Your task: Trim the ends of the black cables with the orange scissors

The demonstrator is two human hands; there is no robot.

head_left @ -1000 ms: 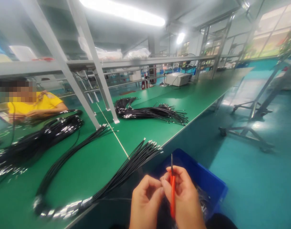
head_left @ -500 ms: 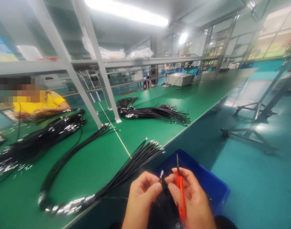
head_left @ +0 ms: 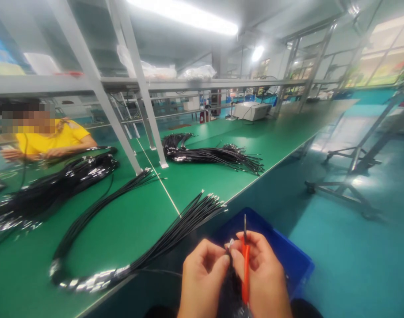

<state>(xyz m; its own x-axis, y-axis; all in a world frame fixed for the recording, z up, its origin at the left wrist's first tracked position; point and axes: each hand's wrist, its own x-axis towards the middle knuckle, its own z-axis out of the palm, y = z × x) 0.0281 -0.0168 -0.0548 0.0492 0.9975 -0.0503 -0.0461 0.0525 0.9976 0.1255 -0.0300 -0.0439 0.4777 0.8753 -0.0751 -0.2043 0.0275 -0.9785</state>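
Low in the view, my left hand [head_left: 205,274] is closed in a pinch on a black cable [head_left: 230,258] near its pale tip. My right hand [head_left: 261,269] holds a hand tool with orange-red handles [head_left: 245,274] against the palm, its thin dark point [head_left: 245,223] upward; whether it is scissors or pliers I cannot make out. The right thumb and index finger also meet at the pale cable tip. Below the hands, dark cable and shiny wrapping hang down, partly hidden by them.
Bundled black cables [head_left: 92,276] curve along the green table [head_left: 135,234] at its near edge. Farther back lie another bundle [head_left: 208,157] and a heap of cables [head_left: 66,179]. A blue bin [head_left: 288,251] stands below the hands. Metal posts [head_left: 122,110] rise from the table. A person in yellow sits across.
The right thumb and fingers have come in to the cable tip, close to the left fingertips. The tool has moved slightly left and stands more upright. The co-worker's hand has shifted outward.
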